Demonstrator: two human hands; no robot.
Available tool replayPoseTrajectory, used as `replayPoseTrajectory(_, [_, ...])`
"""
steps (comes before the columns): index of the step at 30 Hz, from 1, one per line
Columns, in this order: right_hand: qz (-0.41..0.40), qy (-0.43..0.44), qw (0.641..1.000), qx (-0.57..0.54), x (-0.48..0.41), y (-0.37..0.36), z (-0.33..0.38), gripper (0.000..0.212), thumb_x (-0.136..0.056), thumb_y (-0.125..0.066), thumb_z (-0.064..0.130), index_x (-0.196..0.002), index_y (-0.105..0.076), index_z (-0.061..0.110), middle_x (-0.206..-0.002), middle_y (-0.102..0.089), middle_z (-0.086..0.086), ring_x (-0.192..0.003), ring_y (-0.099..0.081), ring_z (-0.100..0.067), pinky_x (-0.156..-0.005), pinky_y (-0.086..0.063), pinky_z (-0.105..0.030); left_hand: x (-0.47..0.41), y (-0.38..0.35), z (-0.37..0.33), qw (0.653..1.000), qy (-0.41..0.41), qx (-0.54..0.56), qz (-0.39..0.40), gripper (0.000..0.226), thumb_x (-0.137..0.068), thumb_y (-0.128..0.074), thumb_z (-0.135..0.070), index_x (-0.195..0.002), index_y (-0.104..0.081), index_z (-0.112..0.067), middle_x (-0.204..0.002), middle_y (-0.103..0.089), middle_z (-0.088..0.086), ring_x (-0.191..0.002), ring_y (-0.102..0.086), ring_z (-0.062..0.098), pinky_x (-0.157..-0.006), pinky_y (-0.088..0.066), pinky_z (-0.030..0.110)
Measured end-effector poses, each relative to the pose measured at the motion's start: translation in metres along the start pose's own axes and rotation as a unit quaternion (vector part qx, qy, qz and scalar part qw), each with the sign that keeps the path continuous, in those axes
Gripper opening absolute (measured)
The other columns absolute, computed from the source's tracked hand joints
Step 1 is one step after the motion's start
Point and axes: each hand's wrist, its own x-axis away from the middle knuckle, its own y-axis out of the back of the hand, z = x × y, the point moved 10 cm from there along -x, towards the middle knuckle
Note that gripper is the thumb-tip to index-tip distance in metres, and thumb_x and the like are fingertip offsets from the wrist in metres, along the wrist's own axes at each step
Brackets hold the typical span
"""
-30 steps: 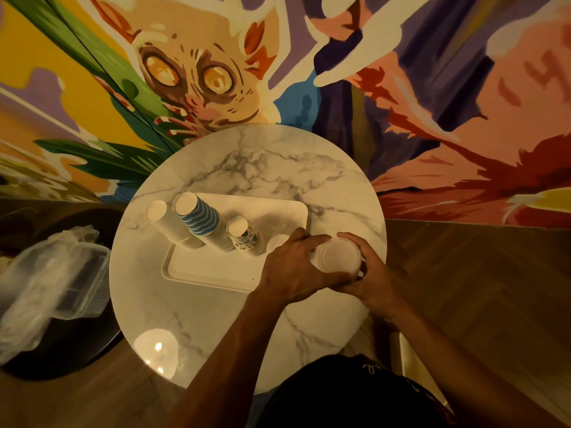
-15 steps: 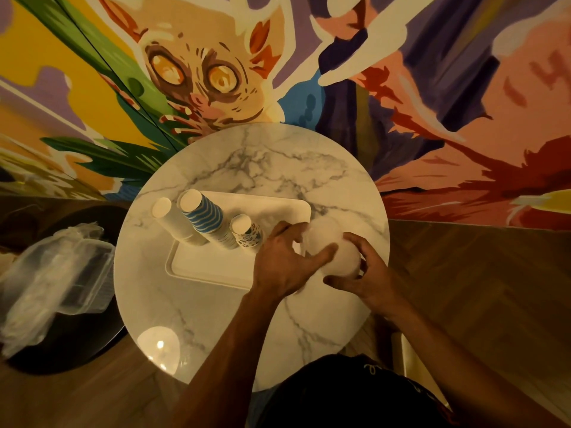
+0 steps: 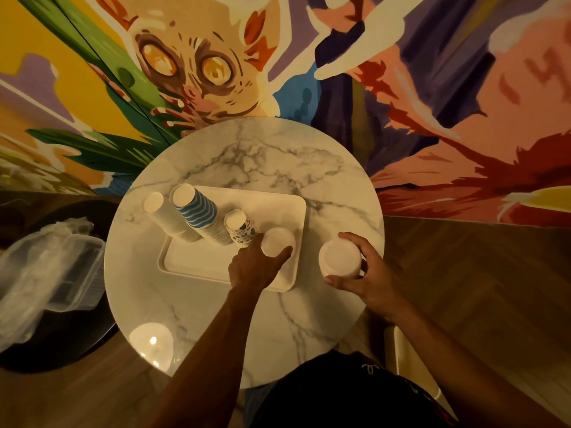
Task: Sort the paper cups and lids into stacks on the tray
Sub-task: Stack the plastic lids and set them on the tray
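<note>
Head camera, A asks: what is everything made of?

B: A round table [image 3: 247, 162] with a glossy, grey-veined marble top. On it lies a smooth white rectangular tray [image 3: 200, 264] with rounded corners and a low raised rim. A painted mural [image 3: 185, 66] covers the wall behind.

A: And the cups?

B: Three paper stacks stand in a row at the tray's left end: a plain white stack [image 3: 167, 216], a taller blue-striped stack [image 3: 197, 211] and a short patterned stack [image 3: 241, 227]. Each is a tapered column standing mouth down, with the flat round base facing the camera. Their long axes are upright, though in this wide view they seem to lean up and to the left.

A: The lids?

B: Two short, matte white round stacks, flat faces up. One lid stack [image 3: 276, 242] sits on the tray just right of the patterned stack. The other lid stack [image 3: 340, 257] is off the tray, above the marble near the table's right edge.

A: Hands?

B: They are apart. The left hand [image 3: 256, 267] reaches over the tray's near rim, finger and thumb curled round the stack on the tray. The right hand [image 3: 367, 273] wraps the other stack, thumb beneath it and fingers round its far side. I cannot tell whether that stack touches the table.

A: Anything else?

B: A crinkled clear plastic container [image 3: 52, 273] on a dark surface to the left.
</note>
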Motion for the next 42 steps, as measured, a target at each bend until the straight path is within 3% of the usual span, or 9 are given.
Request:
replayPoseTrajectory(11, [-0.017, 0.005, 1.000, 0.008, 0.003, 0.012, -0.001, 0.087, -0.061, -0.092, 0.033, -0.138, -0.050, 0.033, -0.134, -0.050, 0.028, -0.128, -0.050, -0.010, -0.097, -0.057, -0.031, -0.014, -0.014, -0.002, 0.999, -0.018, -0.026, 0.031, 0.088, -0.081, -0.057, -0.079, -0.149, -0.038, -0.027, -0.141, -0.059, 0.007, -0.125, -0.058, 0.036, -0.101, -0.046, 0.048])
replayPoseTrajectory(23, [-0.002, 0.007, 1.000, 0.008, -0.005, 0.006, 0.002, 0.087, -0.063, -0.091, 0.032, -0.140, -0.048, 0.034, -0.134, -0.049, 0.028, -0.127, -0.050, -0.007, -0.102, -0.055, -0.034, -0.010, -0.005, -0.007, 0.999, -0.026, -0.021, 0.023, 0.097, -0.080, -0.058, -0.079, -0.155, -0.032, -0.023, -0.148, -0.053, 0.007, -0.131, -0.054, 0.035, -0.105, -0.044, 0.048])
replayPoseTrajectory(26, [-0.001, 0.002, 1.000, -0.002, -0.007, 0.004, -0.001, 0.089, -0.062, -0.092, 0.035, -0.140, -0.049, 0.034, -0.129, -0.051, 0.034, -0.127, -0.050, -0.006, -0.104, -0.054, -0.041, -0.002, 0.007, -0.018, 0.999, -0.042, 0.028, 0.001, 0.081, -0.083, -0.061, -0.074, -0.145, -0.047, -0.024, -0.128, -0.067, 0.002, -0.121, -0.061, 0.028, -0.100, -0.046, 0.041])
replayPoseTrajectory(28, [0.003, 0.004, 1.000, -0.002, -0.008, 0.002, -0.001, 0.090, -0.062, -0.092, 0.036, -0.140, -0.049, 0.035, -0.124, -0.051, 0.041, -0.128, -0.049, -0.006, -0.106, -0.052, -0.043, 0.010, 0.016, -0.037, 0.992, -0.078, 0.100, 0.003, 0.068, -0.084, -0.064, -0.070, -0.135, -0.058, -0.025, -0.109, -0.071, -0.004, -0.103, -0.065, 0.017, -0.089, -0.048, 0.033])
replayPoseTrajectory(30, [0.006, 0.004, 1.000, -0.003, -0.009, 0.001, -0.001, 0.089, -0.062, -0.093, 0.036, -0.140, -0.049, 0.039, -0.124, -0.050, 0.043, -0.129, -0.049, -0.008, -0.106, -0.052, -0.042, 0.026, 0.022, -0.060, 0.976, -0.126, 0.174, 0.027, 0.061, -0.084, -0.067, -0.067, -0.131, -0.063, -0.028, -0.108, -0.069, -0.009, -0.089, -0.065, 0.009, -0.084, -0.052, 0.030])
replayPoseTrajectory(33, [0.008, 0.011, 1.000, -0.014, -0.012, -0.001, 0.003, 0.086, -0.063, -0.093, 0.035, -0.138, -0.051, 0.041, -0.129, -0.051, 0.038, -0.129, -0.052, -0.013, -0.099, -0.057, -0.039, 0.050, 0.023, -0.090, 0.950, -0.192, 0.229, 0.085, 0.061, -0.079, -0.075, -0.063, -0.131, -0.061, -0.034, -0.117, -0.063, -0.015, -0.088, -0.066, 0.005, -0.084, -0.057, 0.030])
replayPoseTrajectory(38, [0.011, 0.031, 0.999, 0.014, -0.019, -0.005, 0.003, 0.085, -0.069, -0.093, 0.019, -0.138, -0.048, 0.039, -0.133, -0.051, 0.037, -0.128, -0.050, 0.001, -0.105, -0.053, -0.044, 0.064, 0.022, -0.115, 0.951, -0.266, 0.125, 0.094, 0.077, -0.075, -0.075, -0.068, -0.141, -0.051, -0.037, -0.129, -0.055, -0.016, -0.097, -0.062, 0.005, -0.087, -0.057, 0.034])
replayPoseTrajectory(42, [0.021, 0.035, 0.999, 0.017, -0.022, -0.007, -0.001, 0.094, -0.065, -0.095, 0.014, -0.142, -0.045, 0.038, -0.137, -0.050, 0.030, -0.130, -0.050, -0.001, -0.104, -0.054, -0.040, 0.064, 0.024, -0.119, 0.956, -0.274, 0.067, 0.082, 0.087, -0.072, -0.081, -0.063, -0.145, -0.048, -0.031, -0.135, -0.052, -0.010, -0.104, -0.060, 0.013, -0.094, -0.053, 0.038])
